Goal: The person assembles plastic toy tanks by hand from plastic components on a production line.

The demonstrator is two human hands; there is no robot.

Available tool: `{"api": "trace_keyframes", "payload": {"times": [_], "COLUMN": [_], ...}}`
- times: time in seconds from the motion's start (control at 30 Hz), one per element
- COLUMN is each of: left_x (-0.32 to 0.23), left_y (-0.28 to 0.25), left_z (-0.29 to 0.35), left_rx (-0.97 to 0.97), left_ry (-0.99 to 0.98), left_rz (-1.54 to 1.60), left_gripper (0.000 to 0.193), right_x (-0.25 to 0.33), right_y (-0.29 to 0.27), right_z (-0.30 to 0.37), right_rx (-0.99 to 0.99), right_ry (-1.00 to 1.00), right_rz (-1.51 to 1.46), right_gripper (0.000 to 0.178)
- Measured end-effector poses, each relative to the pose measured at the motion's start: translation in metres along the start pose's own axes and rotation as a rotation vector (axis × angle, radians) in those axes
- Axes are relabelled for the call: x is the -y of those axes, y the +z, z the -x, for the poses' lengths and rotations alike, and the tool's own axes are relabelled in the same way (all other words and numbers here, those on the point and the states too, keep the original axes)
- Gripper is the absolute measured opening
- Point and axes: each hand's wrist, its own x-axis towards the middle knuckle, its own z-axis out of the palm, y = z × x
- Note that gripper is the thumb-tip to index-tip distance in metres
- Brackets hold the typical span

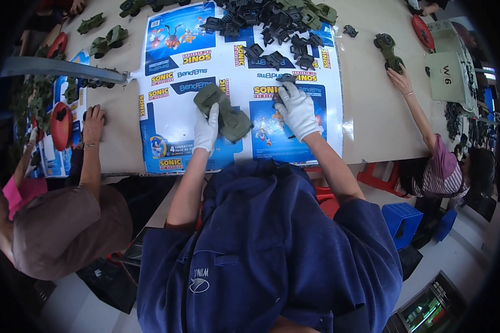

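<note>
My left hand (206,130), in a white glove, grips an olive-green toy vehicle body (226,114) by its side, above the printed sheet (183,119). The body lies tilted, with a slot-like opening at its far end. My right hand (299,114), also gloved, reaches forward with its fingers bent around a small black plastic part (286,78) on the sheet. Its palm side is hidden, and a dark bit shows by the thumb. Beyond it spreads a heap of similar black parts (272,33).
More green toy vehicles (110,41) sit at the far left, others (311,15) by the heap. A grey bar (66,67) crosses the left side. Co-workers sit on both sides; one hand (399,79) at right touches a green vehicle (388,49). Red dishes (61,125) stand about.
</note>
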Motion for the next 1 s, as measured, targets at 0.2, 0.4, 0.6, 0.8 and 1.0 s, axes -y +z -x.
{"api": "trace_keyframes", "payload": {"times": [0.2, 0.4, 0.6, 0.8, 1.0], "left_x": [-0.094, -0.069, -0.100, -0.130, -0.159], "left_y": [-0.031, 0.016, 0.018, 0.003, -0.006], "left_z": [0.034, -0.033, -0.007, 0.044, 0.070], "left_rx": [0.434, 0.729, 0.735, 0.880, 0.788], "left_ry": [-0.121, 0.981, 0.279, 0.125, 0.118], "left_rz": [-0.953, -1.405, -0.787, -0.340, -0.533], "left_gripper": [0.058, 0.105, 0.097, 0.092, 0.103], "right_x": [-0.008, -0.006, -0.012, 0.021, 0.024], "right_y": [0.005, -0.004, 0.003, -0.052, -0.052], "right_z": [0.009, 0.001, 0.034, 0.045, 0.047], "right_rx": [0.050, 0.182, -0.018, 0.125, 0.183], "right_ry": [0.061, 0.046, 0.323, 0.396, 0.264], "right_rz": [-0.076, -0.073, -0.669, -2.083, -1.933], "right_gripper": [0.052, 0.048, 0.052, 0.048, 0.049]}}
